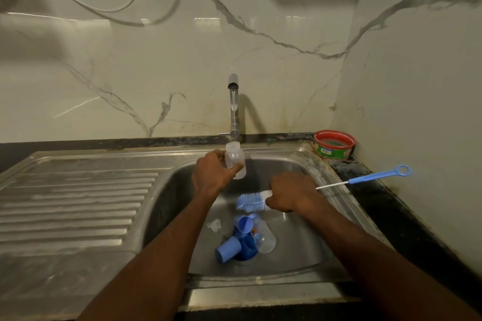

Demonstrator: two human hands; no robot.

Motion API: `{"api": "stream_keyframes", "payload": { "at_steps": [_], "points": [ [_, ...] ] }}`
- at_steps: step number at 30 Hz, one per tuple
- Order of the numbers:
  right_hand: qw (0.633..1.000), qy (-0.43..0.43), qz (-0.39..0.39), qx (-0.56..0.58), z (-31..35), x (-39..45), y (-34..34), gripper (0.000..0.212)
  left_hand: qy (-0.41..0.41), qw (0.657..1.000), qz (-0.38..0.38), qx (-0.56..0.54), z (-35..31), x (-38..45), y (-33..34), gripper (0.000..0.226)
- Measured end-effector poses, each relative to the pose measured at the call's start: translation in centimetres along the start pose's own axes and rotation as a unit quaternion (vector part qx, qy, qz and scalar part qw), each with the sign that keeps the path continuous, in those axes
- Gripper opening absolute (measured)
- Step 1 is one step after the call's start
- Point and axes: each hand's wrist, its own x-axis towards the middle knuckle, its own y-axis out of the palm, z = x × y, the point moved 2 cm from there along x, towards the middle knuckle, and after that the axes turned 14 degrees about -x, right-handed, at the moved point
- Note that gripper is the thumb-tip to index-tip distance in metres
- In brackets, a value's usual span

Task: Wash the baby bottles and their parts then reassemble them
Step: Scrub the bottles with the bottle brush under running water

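Our left hand (212, 173) grips the clear bottle (235, 161) under the tap (234, 101); our right hand (290, 194) clasps the brush (253, 201) near its bristles. Below both hands, the blue caps (229, 249) and a second bottle (264, 238) lie at the drain. We should keep the mouth upright, then twist the bristles in fully. Right of us, the tub (335, 147) label is unreadable.

We saw a white wall (156, 60) veined with grey marbling across the upper frame. The sink (300, 255) at centre was dull silver steel, its draining board (78, 203) at left ribbed in parallel ridges. The bottle (236, 163) at centre was clear. The brush (251, 201) had blue and white bristles, a white stem and a light blue ringed handle. Blue caps (228, 249) lay at lower centre. A red-rimmed green tub (334, 148) stood at right on the black counter (391, 203).
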Motion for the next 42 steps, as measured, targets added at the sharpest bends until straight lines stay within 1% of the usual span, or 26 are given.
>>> {"api": "stream_keyframes", "payload": {
  "at_steps": [2,5,6,8,9,11,12,14,15,17,18,21,22,24,25,27,28,31,33,34,36,37,39,40,41,42],
  "points": [
    [1.0,0.0,0.004,-0.008,0.0,-0.1,0.0,0.038,-0.017,1.0,0.012,0.023,0.3,0.0,0.1,0.061],
    [1.0,-0.002,0.005,0.001,-0.1,0.0,0.2,0.037,-0.018,0.999,-0.03,-0.012,0.3,0.3,-0.2,0.063],
    [1.0,-0.002,0.005,0.003,-0.2,0.0,0.2,0.037,-0.017,0.999,-0.027,-0.005,0.2,0.3,-0.3,0.063],
    [1.0,0.0,0.004,0.0,-0.1,0.0,0.2,0.037,-0.017,0.999,0.003,0.033,0.3,0.1,-0.1,0.061],
    [1.0,0.001,0.007,-0.002,0.0,0.0,0.3,0.037,-0.016,0.999,0.002,0.032,0.4,0.1,0.0,0.061],
    [1.0,0.003,0.008,-0.003,0.0,0.1,0.3,0.037,-0.011,1.0,-0.026,0.004,0.4,0.2,0.0,0.061],
    [1.0,0.002,0.007,-0.001,0.0,0.1,0.3,0.037,-0.013,1.0,-0.026,0.004,0.4,0.3,-0.1,0.061],
    [1.0,0.0,0.005,0.001,-0.1,0.1,0.3,0.038,-0.028,0.999,0.009,0.039,0.5,0.1,0.0,0.058],
    [1.0,-0.001,0.004,0.002,-0.1,0.1,0.3,0.038,-0.032,0.999,0.009,0.041,0.7,0.2,0.0,0.058],
    [1.0,-0.001,0.007,0.007,-0.2,0.2,0.4,0.037,-0.021,0.999,-0.024,0.005,0.5,0.2,-0.2,0.06],
    [1.0,0.0,0.01,0.012,-0.2,0.2,0.5,0.036,-0.016,1.0,-0.027,-0.003,0.5,0.3,-0.3,0.059],
    [1.0,-0.005,0.021,0.013,-0.3,0.1,0.4,0.035,-0.034,0.998,0.041,0.044,0.4,-0.1,0.0,0.052],
    [1.0,-0.006,0.022,0.011,-0.3,0.0,0.4,0.035,-0.034,0.998,0.037,0.035,0.5,0.0,0.0,0.054],
    [1.0,-0.006,0.022,0.012,-0.4,0.1,0.3,0.035,-0.013,1.0,-0.004,-0.01,0.4,0.2,0.0,0.058],
    [1.0,-0.006,0.022,0.013,-0.4,0.1,0.3,0.036,-0.008,1.0,-0.003,-0.011,0.4,0.3,0.0,0.058],
    [1.0,-0.006,0.022,0.012,-0.5,0.1,0.3,0.036,-0.033,0.998,0.036,0.024,0.7,0.2,0.2,0.051],
    [1.0,-0.005,0.022,0.01,-0.5,0.0,0.3,0.035,-0.042,0.998,0.036,0.02,1.0,0.2,0.3,0.05],
    [1.0,-0.004,0.021,0.014,-0.6,0.1,0.3,0.033,-0.02,0.998,0.001,-0.053,1.0,0.4,0.0,0.058],
    [1.0,-0.002,0.023,0.019,-0.7,0.1,0.3,0.034,-0.024,0.999,0.037,-0.029,1.0,0.4,0.2,0.057],
    [0.999,-0.001,0.025,0.02,-0.8,0.0,0.2,0.034,-0.03,0.997,0.05,-0.042,1.2,0.4,0.5,0.055],
    [0.999,0.001,0.026,0.028,-0.9,0.1,0.3,0.034,-0.002,0.994,0.04,-0.097,1.1,0.5,0.8,0.055],
    [0.999,0.002,0.025,0.033,-1.0,0.1,0.4,0.035,0.022,0.994,0.028,-0.104,0.9,0.6,0.7,0.056],
    [0.999,0.002,0.021,0.039,-1.1,0.1,0.4,0.036,0.081,0.995,0.045,-0.043,1.0,0.8,0.8,0.057],
    [0.999,0.001,0.021,0.039,-1.2,0.0,0.3,0.037,0.12,0.991,0.059,0.028,1.2,0.9,0.7,0.057],
    [0.999,0.001,0.021,0.036,-1.3,0.0,0.3,0.037,0.161,0.978,0.068,0.117,1.4,0.8,0.6,0.059],
    [0.999,0.0,0.021,0.03,-1.4,-0.1,0.2,0.036,0.199,0.956,0.073,0.203,1.5,0.6,0.5,0.06]
  ]
}}
